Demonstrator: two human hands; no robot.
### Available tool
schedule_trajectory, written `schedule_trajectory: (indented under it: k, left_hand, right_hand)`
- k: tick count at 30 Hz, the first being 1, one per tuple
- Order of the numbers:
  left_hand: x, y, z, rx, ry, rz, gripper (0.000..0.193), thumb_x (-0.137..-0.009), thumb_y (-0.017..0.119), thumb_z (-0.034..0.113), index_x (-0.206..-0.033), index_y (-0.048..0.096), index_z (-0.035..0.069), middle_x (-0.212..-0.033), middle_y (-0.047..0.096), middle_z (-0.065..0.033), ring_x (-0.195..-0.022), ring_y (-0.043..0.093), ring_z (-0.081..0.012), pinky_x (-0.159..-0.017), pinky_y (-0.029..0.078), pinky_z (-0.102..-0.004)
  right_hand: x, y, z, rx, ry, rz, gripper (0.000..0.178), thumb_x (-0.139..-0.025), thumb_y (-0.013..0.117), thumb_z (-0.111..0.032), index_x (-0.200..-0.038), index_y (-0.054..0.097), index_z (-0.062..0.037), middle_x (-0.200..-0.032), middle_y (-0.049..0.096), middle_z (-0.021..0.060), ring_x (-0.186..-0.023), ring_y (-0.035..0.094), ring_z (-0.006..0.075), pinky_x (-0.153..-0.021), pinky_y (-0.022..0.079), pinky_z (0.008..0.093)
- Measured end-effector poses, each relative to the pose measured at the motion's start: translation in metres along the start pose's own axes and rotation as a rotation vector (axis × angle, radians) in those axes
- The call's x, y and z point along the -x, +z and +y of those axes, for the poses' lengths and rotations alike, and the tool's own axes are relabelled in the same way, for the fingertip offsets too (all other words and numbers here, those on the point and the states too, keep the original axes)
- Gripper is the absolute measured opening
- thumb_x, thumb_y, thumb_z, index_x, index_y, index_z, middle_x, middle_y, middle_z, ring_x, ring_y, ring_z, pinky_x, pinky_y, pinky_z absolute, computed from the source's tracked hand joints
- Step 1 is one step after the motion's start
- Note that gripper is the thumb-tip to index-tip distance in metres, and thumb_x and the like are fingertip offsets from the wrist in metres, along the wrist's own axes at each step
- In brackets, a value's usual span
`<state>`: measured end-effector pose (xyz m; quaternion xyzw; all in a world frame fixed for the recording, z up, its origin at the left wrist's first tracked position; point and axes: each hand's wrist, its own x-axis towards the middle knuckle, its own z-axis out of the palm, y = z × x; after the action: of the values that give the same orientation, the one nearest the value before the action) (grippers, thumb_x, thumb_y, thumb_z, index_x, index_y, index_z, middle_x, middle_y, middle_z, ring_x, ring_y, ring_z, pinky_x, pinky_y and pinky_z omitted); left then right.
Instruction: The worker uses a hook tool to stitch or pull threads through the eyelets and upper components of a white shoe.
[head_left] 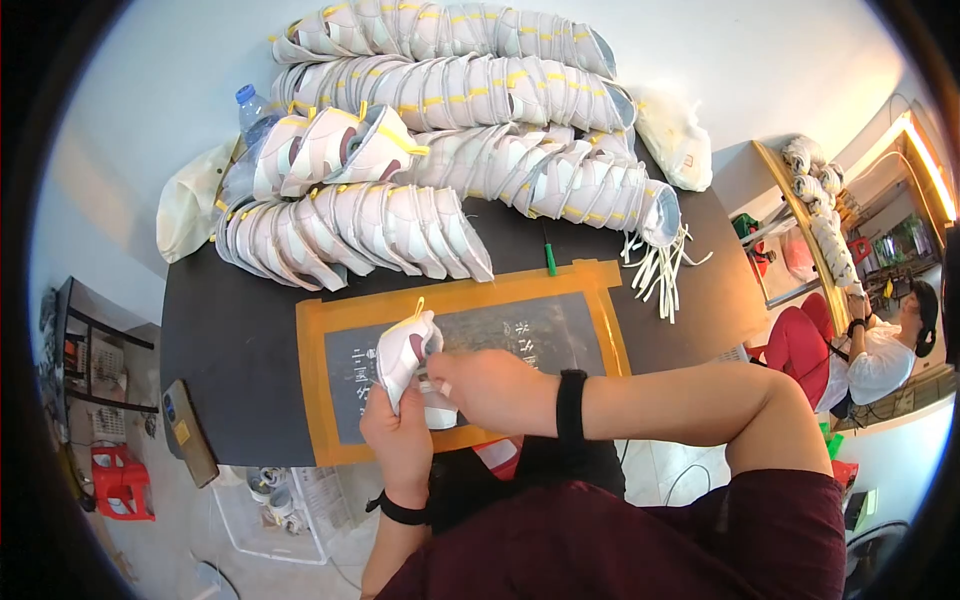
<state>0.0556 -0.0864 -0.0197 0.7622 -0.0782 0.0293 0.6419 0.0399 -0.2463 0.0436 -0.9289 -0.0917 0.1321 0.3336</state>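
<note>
A white and pale pink shoe upper (402, 352) with a maroon patch and a yellow heel loop is held up over the near part of the table. My left hand (398, 440) grips its lower edge, fingers closed. On its right side, my right hand (485, 388) is closed against the upper, its fingertips partly hidden. Part of the upper, whitish, hangs below the right fingers. Beneath both hands lies a dark board (540, 345) bordered with yellow-brown tape. Beyond it rests a thin tool with a green handle (550, 260).
Long rows of nested shoe uppers (440, 90) fill the table's far side, with white laces (660, 270) dangling at one end. A phone (190, 430) lies at the left edge. A white crate (265, 515) stands below. Another person (870, 365) sits at the right.
</note>
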Motion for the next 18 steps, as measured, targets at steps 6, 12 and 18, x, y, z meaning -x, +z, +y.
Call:
schedule_trajectory:
  k: [6, 12, 18]
  left_hand:
    - [-0.002, -0.001, -0.003, -0.045, -0.042, -0.038, 0.021, -0.094, 0.061, 0.007, -0.112, 0.066, 0.0, -0.092, 0.068, -0.0093, -0.082, 0.061, -0.0132, -0.073, 0.049, -0.03]
    - [-0.003, 0.003, -0.004, -0.076, 0.059, -0.017, 0.019, -0.093, 0.061, 0.005, -0.11, 0.066, -0.001, -0.091, 0.069, -0.0109, -0.081, 0.063, -0.0162, -0.071, 0.049, -0.0326]
    - [-0.002, -0.003, 0.005, -0.134, 0.04, -0.042, 0.016, -0.091, 0.062, 0.004, -0.106, 0.066, -0.002, -0.09, 0.069, -0.0143, -0.079, 0.066, -0.0192, -0.071, 0.05, -0.033]
  right_hand:
    - [0.001, 0.003, -0.004, 0.139, -0.034, -0.001, 0.015, -0.091, 0.055, -0.011, -0.103, 0.05, -0.0043, -0.093, 0.061, 0.0212, -0.083, 0.065, 0.0402, -0.068, 0.052, 0.0466]
    - [-0.011, 0.017, 0.002, -0.367, 0.201, 0.07, 0.025, -0.089, 0.056, -0.014, -0.11, 0.051, -0.0013, -0.092, 0.064, 0.0223, -0.084, 0.067, 0.0406, -0.072, 0.053, 0.0473]
    - [-0.006, 0.014, -0.015, 0.257, -0.07, 0.041, 0.022, -0.089, 0.054, -0.011, -0.107, 0.051, 0.0002, -0.093, 0.065, 0.0224, -0.084, 0.067, 0.0405, -0.071, 0.055, 0.0457]
